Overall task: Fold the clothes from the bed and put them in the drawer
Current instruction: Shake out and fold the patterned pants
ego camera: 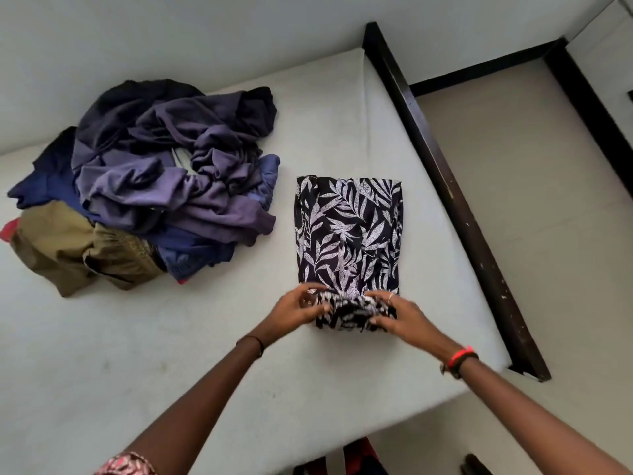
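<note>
Found garment (347, 234) lying flat just right of pile (164, 173). Saw left hand (297, 308) and right hand (399, 317) curled round its rolled end. Judged it light, soft, limp; best gripped at both roll corners.

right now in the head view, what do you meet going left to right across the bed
clothes pile → leaf-print garment → bed frame
</note>
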`<state>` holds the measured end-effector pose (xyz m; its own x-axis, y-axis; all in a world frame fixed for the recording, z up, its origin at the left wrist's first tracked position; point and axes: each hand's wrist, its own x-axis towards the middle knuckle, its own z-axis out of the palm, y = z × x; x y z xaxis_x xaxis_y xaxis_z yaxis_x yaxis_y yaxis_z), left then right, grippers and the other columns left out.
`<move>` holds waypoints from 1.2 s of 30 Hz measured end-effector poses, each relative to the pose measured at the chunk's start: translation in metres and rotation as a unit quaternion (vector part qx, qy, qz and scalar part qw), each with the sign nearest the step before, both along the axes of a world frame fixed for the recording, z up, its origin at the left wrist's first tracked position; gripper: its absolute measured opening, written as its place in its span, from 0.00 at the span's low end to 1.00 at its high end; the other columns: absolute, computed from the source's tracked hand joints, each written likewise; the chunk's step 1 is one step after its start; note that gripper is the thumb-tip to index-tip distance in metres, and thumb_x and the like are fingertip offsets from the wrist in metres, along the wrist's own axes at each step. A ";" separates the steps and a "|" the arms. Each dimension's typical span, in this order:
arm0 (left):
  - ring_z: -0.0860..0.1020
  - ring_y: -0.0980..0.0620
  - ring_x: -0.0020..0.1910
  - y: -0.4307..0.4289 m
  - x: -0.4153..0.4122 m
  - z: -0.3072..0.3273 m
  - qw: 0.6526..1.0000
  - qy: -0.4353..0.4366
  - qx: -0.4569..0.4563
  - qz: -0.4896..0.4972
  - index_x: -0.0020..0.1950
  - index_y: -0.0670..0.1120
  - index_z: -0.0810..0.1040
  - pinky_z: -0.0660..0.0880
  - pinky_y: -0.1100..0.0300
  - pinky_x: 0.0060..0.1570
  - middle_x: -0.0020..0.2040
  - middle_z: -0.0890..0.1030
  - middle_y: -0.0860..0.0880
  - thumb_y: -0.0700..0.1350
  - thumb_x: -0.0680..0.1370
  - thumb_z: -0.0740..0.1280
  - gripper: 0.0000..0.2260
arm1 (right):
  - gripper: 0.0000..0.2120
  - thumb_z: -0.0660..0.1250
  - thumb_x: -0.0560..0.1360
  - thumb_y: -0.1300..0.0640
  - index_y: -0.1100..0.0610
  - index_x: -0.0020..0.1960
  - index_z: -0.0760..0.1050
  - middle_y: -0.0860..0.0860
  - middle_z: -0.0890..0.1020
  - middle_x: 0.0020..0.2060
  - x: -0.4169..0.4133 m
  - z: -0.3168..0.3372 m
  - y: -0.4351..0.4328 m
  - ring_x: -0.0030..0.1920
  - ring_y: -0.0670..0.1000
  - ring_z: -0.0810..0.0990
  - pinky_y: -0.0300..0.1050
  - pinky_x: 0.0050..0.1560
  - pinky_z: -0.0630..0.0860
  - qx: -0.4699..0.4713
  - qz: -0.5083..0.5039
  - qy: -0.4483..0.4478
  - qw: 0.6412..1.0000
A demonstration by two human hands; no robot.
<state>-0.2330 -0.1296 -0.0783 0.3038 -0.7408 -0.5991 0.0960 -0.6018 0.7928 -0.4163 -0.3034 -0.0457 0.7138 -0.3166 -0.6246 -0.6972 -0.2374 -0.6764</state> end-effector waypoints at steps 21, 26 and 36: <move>0.49 0.54 0.77 -0.002 -0.012 -0.053 0.865 -0.467 -0.039 -0.178 0.78 0.49 0.51 0.47 0.49 0.74 0.79 0.50 0.50 0.64 0.75 0.61 0.38 | 0.42 0.68 0.71 0.45 0.61 0.76 0.54 0.57 0.56 0.76 -0.018 -0.084 0.001 0.76 0.54 0.52 0.58 0.72 0.55 -0.421 0.280 -0.059 0.861; 0.51 0.48 0.77 0.002 -0.027 -0.075 0.795 -0.550 -0.011 -0.255 0.78 0.51 0.52 0.52 0.46 0.73 0.78 0.53 0.44 0.42 0.70 0.67 0.39 | 0.31 0.62 0.75 0.57 0.63 0.75 0.56 0.58 0.57 0.75 -0.025 -0.105 0.003 0.76 0.56 0.54 0.60 0.71 0.57 -0.486 0.289 -0.073 0.821; 0.57 0.44 0.75 -0.010 -0.005 -0.066 0.757 -0.563 -0.008 -0.332 0.76 0.39 0.55 0.57 0.47 0.72 0.76 0.57 0.40 0.37 0.74 0.49 0.29 | 0.32 0.42 0.71 0.72 0.66 0.75 0.55 0.61 0.56 0.75 -0.012 -0.098 0.004 0.76 0.57 0.54 0.55 0.73 0.55 -0.477 0.233 -0.072 0.844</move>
<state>-0.2383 -0.1397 -0.1440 0.1731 -0.9586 -0.2262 -0.9654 -0.2107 0.1538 -0.4282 -0.2999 -0.1440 0.9465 -0.2911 -0.1391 -0.3051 -0.9479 -0.0920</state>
